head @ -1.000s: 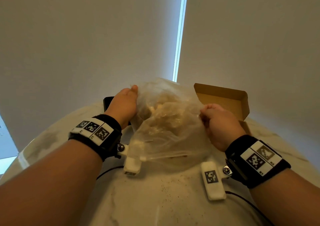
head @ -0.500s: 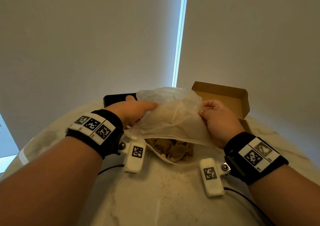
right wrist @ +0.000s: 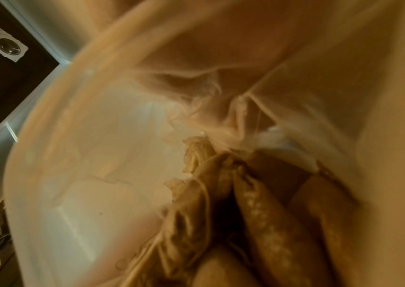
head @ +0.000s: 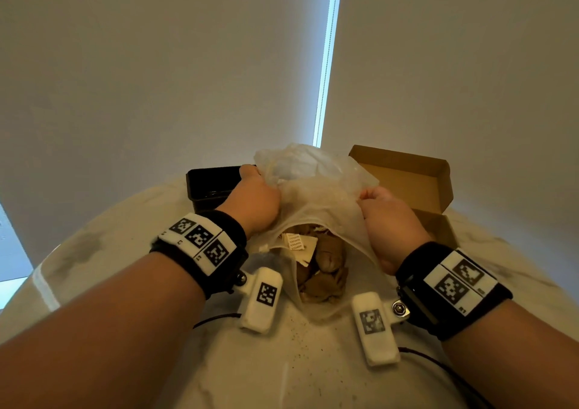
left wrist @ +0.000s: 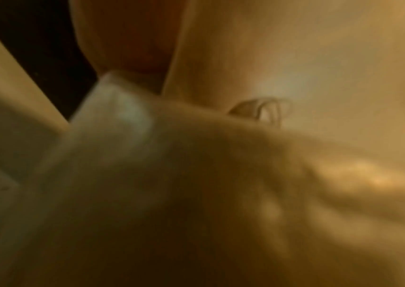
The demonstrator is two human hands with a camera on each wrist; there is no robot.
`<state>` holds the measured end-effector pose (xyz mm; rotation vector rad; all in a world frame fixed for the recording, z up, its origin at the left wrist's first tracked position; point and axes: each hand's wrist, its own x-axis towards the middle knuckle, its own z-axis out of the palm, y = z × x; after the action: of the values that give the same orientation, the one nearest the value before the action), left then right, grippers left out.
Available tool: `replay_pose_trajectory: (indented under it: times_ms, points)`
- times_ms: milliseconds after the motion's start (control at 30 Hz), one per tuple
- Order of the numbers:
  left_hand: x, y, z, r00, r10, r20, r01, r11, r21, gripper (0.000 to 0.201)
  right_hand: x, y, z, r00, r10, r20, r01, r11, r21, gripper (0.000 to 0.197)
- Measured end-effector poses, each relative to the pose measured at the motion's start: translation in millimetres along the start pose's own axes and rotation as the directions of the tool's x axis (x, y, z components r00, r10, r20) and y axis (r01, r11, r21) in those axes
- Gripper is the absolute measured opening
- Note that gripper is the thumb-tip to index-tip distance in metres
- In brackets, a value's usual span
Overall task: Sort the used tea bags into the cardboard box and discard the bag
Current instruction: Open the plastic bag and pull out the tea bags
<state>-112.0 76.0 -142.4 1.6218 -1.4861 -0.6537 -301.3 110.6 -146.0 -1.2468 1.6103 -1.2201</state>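
So far nothing has been sorted, judging by how things lie. Nearest the camera, the round white marble-patterned table (head: 175, 361) carries a scatter of dark specks, probably loose tea dust. Just beyond them the thin translucent plastic bag (head: 316, 195) rests on the table between the two wrists, its mouth turned toward the person, and a clump of brown, damp-looking used tea bags (head: 326, 267) with pale paper tags sits inside that mouth. The right-wrist view looks straight into the bag and shows the same brown tea bags (right wrist: 258, 203) bunched together behind the film.

The left hand (head: 255, 200) has its fingers curled into the plastic on the bag's left side, grasping it. The right hand (head: 387, 214) is clenched on a fold of the plastic at the right edge. Both hands appear to be pulling the opening wider. The left-wrist view is too blurred to add anything.

Farther back on the right, the open brown cardboard box (head: 407, 177) stands with its lid flap raised; what shows of its inside holds no tea bags, though its floor is mostly hidden behind the right hand. Behind the left hand sits a black rectangular tray (head: 208, 183).

Left to do, then: move every tea bag into the box and throw the plastic bag away.
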Motion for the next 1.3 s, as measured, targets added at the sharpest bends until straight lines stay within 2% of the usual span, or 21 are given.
replay_pose_trajectory:
  times_ms: [100,233,300,367,467,567,633,733,800,867,933,967,1000,1067,1133,1200,1267,1300]
  points:
    - [3.5,0.4,-4.3,0.996,-0.063,0.055,0.069,0.992,-0.109,0.037,3.2,-0.9,-3.5,0.999,-0.021,-0.051,0.022,0.999,0.027,0.018]
    - [7.7,-4.6,-11.8,0.986,-0.149,0.071,0.156,0.982,-0.107,0.053,4.5,-1.3,-9.7,0.992,-0.002,-0.128,0.012,0.997,0.076,0.022]
    - [7.8,-5.8,-14.8,0.981,-0.18,0.073,0.186,0.978,-0.092,0.061,-1.1,-5.9,-7.9,0.994,0.024,-0.103,-0.011,0.992,0.125,0.02]
    - [7.2,-4.3,-18.2,0.979,-0.176,0.108,0.182,0.982,-0.046,0.061,-6.2,-8.7,-4.7,0.998,0.013,-0.059,-0.004,0.989,0.15,0.017]
    - [5.1,1.4,-25.4,0.978,-0.162,0.13,0.164,0.986,-0.003,0.077,-10.2,-8.8,-3.9,0.993,-0.118,0.009,0.116,0.985,0.131,0.024]
    - [0.3,10.1,-31.8,0.989,-0.102,0.109,0.098,0.994,0.044,0.086,-11.3,-10.3,-9.6,0.991,-0.111,0.071,0.101,0.986,0.13,0.031]
    - [-6.5,17.2,-34.9,0.993,-0.03,0.111,0.018,0.994,0.106,0.084,-8.9,-10.0,-15.6,0.987,-0.114,0.117,0.108,0.992,0.059,0.051]
    - [-19.6,28.9,-37.3,0.982,0.117,0.146,-0.137,0.981,0.139,0.077,-10.7,-12.9,-23.1,0.963,-0.199,0.18,0.219,0.971,-0.099,0.085]
    - [-28.4,37.2,-38.5,0.953,0.163,0.256,-0.223,0.948,0.228,0.075,-11.4,-16.3,-32.1,0.943,-0.199,0.265,0.259,0.942,-0.213,0.093]
    - [-35.7,41.8,-38.1,0.896,0.122,0.427,-0.287,0.892,0.35,0.084,-16.0,-21.3,-43.2,0.912,-0.103,0.398,0.267,0.885,-0.381,0.097]
    - [-42.4,42.7,-35.7,0.839,0.053,0.541,-0.326,0.846,0.423,0.094,-21.2,-24.1,-50.1,0.876,0.021,0.482,0.292,0.773,-0.563,0.094]
    - [-43.9,42.3,-33.9,0.833,0.044,0.552,-0.343,0.824,0.452,0.091,-22.3,-24.1,-50.7,0.871,0.058,0.488,0.307,0.712,-0.632,0.089]
    - [-43.5,41.0,-31.7,0.841,0.058,0.538,-0.362,0.799,0.48,0.08,-23.1,-23.3,-49.5,0.878,0.065,0.475,0.318,0.662,-0.678,0.082]
    - [-40.3,39.7,-29.5,0.869,0.168,0.466,-0.409,0.773,0.485,0.044,-23.3,-21.6,-43.8,0.897,0.0,0.442,0.348,0.615,-0.707,0.064]
    - [-38.2,40.1,-31.0,0.896,0.237,0.375,-0.401,0.797,0.453,0.025,-21.1,-18.7,-38.6,0.918,-0.096,0.384,0.346,0.666,-0.661,0.036]
    - [-38.7,43.6,-32.8,0.899,0.294,0.324,-0.418,0.796,0.439,0.034,-18.6,-16.4,-35.9,0.93,-0.168,0.326,0.336,0.748,-0.573,0.016]
    - [-48.4,53.9,-34.9,0.865,0.417,0.281,-0.501,0.761,0.413,0.04,-17.4,-15.0,-34.5,0.938,-0.184,0.294,0.32,0.787,-0.527,0.014]
    - [-56.2,60.1,-35.5,0.832,0.475,0.285,-0.553,0.747,0.368,0.035,-17.4,-14.6,-33.7,0.94,-0.178,0.292,0.312,0.796,-0.519,0.015]
